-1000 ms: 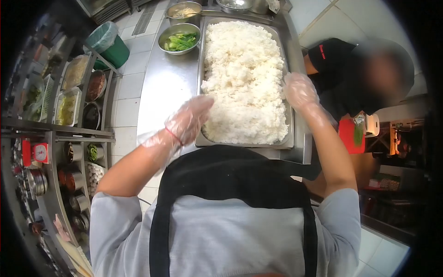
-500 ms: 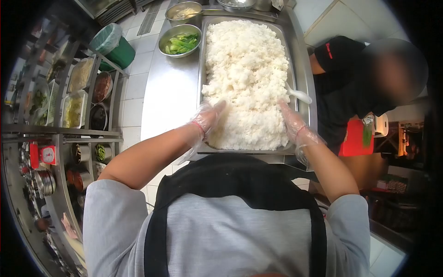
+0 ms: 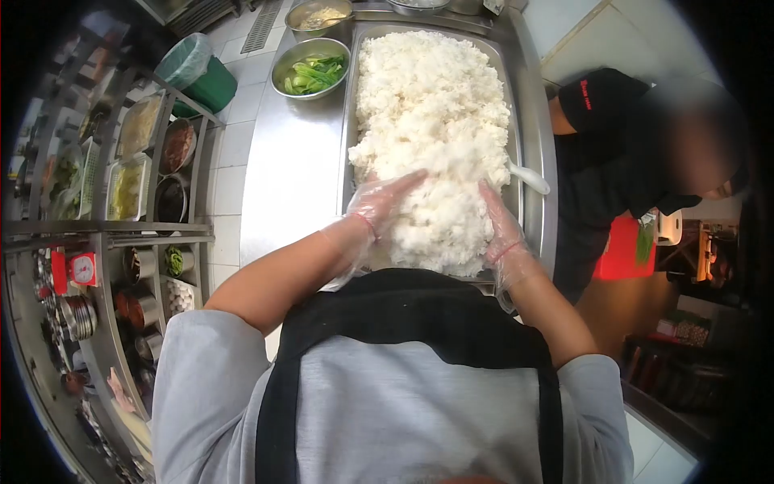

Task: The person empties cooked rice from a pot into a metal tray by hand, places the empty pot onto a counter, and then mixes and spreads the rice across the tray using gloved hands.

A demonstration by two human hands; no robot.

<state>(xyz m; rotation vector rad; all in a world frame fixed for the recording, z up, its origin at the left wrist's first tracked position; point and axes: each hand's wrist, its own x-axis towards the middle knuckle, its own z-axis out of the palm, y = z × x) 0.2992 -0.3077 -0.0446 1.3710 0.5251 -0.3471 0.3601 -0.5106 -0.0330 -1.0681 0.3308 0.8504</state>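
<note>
A large heap of white rice (image 3: 435, 105) fills a rectangular metal tray (image 3: 351, 129) on a steel table. My left hand (image 3: 383, 202), in a clear plastic glove with a red band at the wrist, presses into the left side of the near rice, fingers stretched out. My right hand (image 3: 501, 222), gloved the same way, lies against the right side of the near rice with its fingers extended. Some fingertips are sunk in or blurred by the rice. A white spoon-like handle (image 3: 530, 179) sticks out over the tray's right rim.
A bowl of green vegetables (image 3: 312, 71) and a metal pot (image 3: 320, 18) stand at the table's upper left. Shelves with food containers (image 3: 127, 187) and a green bin (image 3: 205, 79) are at left. A co-worker in black (image 3: 613, 153) is at right, near a red board (image 3: 625, 250).
Both hands have moved inward from the tray's sides onto the near rice, closer together. The near rice is now pushed narrower between them. The white handle, hidden earlier, shows.
</note>
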